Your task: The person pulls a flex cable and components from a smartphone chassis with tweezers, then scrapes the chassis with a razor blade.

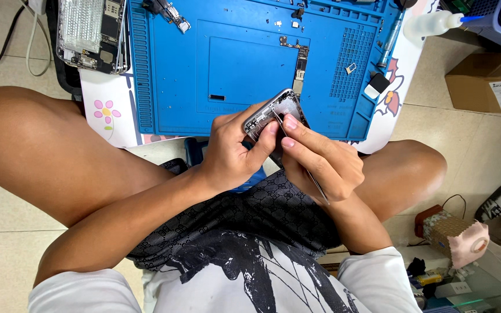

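Here, phone housing (276, 113) gripped in left hand (233, 153), right hand (323, 159) touching.

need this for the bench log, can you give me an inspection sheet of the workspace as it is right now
surface: blue repair mat on a low white table with flower prints.
job's things: opened phone housing, held above the lap; thin metal tweezers reach into it.
clutter: circuit board and small loose parts on the mat; dismantled phone at the table's left edge; squeeze bottle.
grippers: left hand grips the housing; right hand holds the tweezers.
cables: white cable and a black one on the floor, far left.
surroundings: tiled floor, cardboard box, shoes at right.
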